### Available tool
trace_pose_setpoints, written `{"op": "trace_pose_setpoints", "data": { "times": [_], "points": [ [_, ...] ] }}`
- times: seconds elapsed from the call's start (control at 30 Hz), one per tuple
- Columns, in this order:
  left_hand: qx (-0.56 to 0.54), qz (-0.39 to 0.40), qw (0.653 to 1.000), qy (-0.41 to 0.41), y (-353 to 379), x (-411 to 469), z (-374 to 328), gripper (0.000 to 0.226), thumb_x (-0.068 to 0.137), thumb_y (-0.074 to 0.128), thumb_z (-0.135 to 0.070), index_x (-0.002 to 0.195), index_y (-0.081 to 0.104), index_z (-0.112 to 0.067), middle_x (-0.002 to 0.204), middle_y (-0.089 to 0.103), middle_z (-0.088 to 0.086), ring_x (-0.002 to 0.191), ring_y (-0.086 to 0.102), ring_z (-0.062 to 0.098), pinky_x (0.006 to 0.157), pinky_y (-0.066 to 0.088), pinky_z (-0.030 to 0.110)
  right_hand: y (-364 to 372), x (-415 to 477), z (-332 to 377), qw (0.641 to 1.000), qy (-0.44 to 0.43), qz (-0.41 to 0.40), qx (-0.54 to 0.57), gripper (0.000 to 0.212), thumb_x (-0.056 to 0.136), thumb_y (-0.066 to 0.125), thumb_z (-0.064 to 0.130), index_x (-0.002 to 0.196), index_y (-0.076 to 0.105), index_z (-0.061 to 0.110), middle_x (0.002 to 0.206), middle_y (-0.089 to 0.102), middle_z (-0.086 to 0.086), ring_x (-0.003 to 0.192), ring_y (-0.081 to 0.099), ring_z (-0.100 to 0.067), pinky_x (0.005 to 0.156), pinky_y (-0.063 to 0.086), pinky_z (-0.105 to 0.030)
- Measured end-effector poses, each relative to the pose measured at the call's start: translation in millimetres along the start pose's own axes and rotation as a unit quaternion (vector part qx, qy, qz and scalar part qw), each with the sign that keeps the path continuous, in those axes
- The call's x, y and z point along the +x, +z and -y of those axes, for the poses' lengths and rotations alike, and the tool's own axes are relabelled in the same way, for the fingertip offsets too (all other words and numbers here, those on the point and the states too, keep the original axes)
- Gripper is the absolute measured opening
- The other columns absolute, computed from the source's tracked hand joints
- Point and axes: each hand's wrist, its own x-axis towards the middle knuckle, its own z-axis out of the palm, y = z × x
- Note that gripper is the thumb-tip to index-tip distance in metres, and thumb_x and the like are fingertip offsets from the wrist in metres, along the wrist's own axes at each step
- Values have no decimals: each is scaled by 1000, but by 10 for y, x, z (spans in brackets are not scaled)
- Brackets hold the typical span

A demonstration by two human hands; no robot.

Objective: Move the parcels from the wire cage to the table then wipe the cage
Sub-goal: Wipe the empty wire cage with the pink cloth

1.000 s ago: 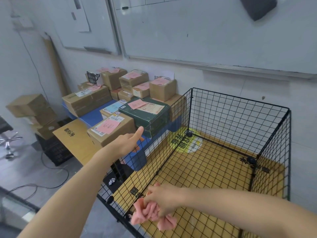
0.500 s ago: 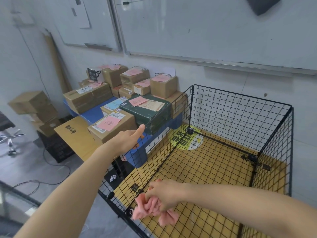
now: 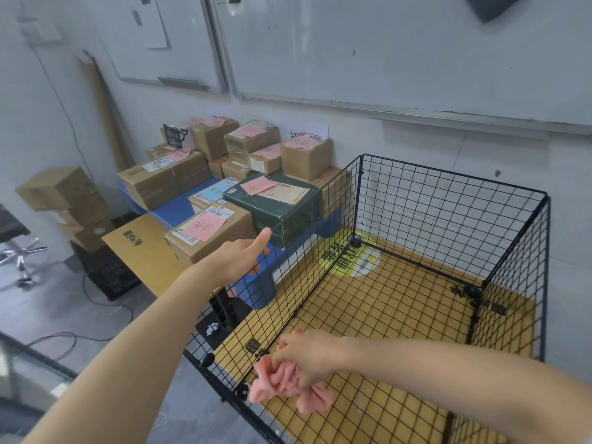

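Observation:
The black wire cage (image 3: 448, 190) stands open-topped on a yellow board, with no parcels inside it. My right hand (image 3: 307, 357) grips a crumpled pink cloth (image 3: 282, 382) low in the cage's near left corner, against the wire wall. My left hand (image 3: 237, 257) holds the top rim of the left wall, one finger stretched out along it. Several brown parcels with pink notes (image 3: 208, 232) and a dark green parcel (image 3: 275, 203) sit on the blue table (image 3: 179, 213) to the left of the cage.
Whiteboards hang on the wall behind. More cardboard boxes (image 3: 61, 193) are stacked on the floor at the left beside a black crate (image 3: 109, 274). A flat cardboard sheet (image 3: 144, 251) leans off the table. Cables and a chair base lie on the grey floor.
My right hand has shifted the pink cloth slightly along the near left corner of the cage. My left hand has stayed on the cage rim.

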Motion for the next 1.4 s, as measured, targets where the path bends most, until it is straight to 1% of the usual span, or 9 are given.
{"op": "trace_pose_setpoints", "data": {
  "times": [0.23, 0.5, 0.6, 0.73, 0.87, 1.03, 1.2, 1.27, 1.4],
  "points": [
    [-10, 1, 1000, 1, 7, -2, -3, 81, 85, 6, -73, 131, 53, -26, 114, 66, 6, 115, 55, 22, 108, 33, 44, 21, 19, -34, 1000, 2, -5, 7, 47, 83, 67, 23, 126, 52, 33, 111, 47, -4, 94, 48, -19, 64, 40, -28],
    [-9, 6, 1000, 17, 26, 11, -8, 76, 88, 7, -70, 132, 51, -26, 115, 65, 5, 113, 53, 21, 106, 32, 42, -4, 7, -95, 1000, 21, -3, -3, 47, 83, 68, 25, 126, 50, 35, 107, 46, -3, 94, 49, -22, 74, 51, -37],
    [-19, 32, 999, 14, 9, 36, 15, 77, 87, 8, -72, 134, 49, -27, 120, 63, 5, 119, 51, 23, 108, 33, 42, -45, 17, -139, 999, 43, -8, -6, 44, 83, 66, 22, 124, 52, 31, 106, 48, -5, 95, 50, -22, 76, 51, -36],
    [-42, 140, 989, 0, -129, 145, -39, 79, 87, 4, -72, 143, 37, -27, 125, 58, 6, 117, 53, 23, 99, 38, 36, -92, 123, -253, 997, 74, 4, -11, 43, 83, 65, 20, 125, 54, 27, 101, 54, -4, 96, 53, -20, 70, 50, -30],
    [-15, 155, 988, 19, -281, 336, -157, 100, 74, 9, -88, 149, 29, -26, 150, 36, 9, 136, 36, 31, 112, 30, 49, -201, 247, -425, 993, 119, -21, -15, 36, 81, 64, 23, 116, 57, 30, 94, 59, 2, 92, 57, -19, 67, 52, -29],
    [32, 174, 980, 95, -456, 575, -357, 77, 90, 9, -69, 152, 20, -24, 145, 39, 7, 129, 42, 25, 105, 32, 35, -378, 296, -625, 980, 191, -39, -32, 19, 82, 61, 26, 101, 61, 28, 82, 60, 7, 87, 56, -15, 73, 54, -33],
    [136, 120, 953, 242, -518, 956, -489, 88, 86, 11, -75, 143, 38, -14, 149, 38, 1, 136, 35, 20, 117, 20, 44, -356, 296, -828, 962, 266, -53, -46, 31, 80, 65, 38, 109, 60, 29, 87, 57, 5, 84, 55, -14, 56, 50, -26],
    [178, 75, 945, 265, -467, 1124, -563, 81, 89, 13, -72, 148, 28, -19, 153, 30, -1, 140, 28, 18, 117, 16, 42, -336, 265, -928, 953, 297, -46, -35, 34, 79, 65, 43, 110, 59, 30, 86, 57, 5, 80, 57, -13, 52, 49, -25],
    [220, -6, 927, 304, -376, 1494, -886, 72, 93, 16, -65, 153, 7, -26, 160, 8, 9, 146, 13, 31, 117, 13, 51, -322, 175, -1184, 927, 368, -50, 56, 19, 81, 68, 28, 98, 60, 23, 78, 61, 5, 75, 63, -13, 66, 58, -31]
  ]
}}
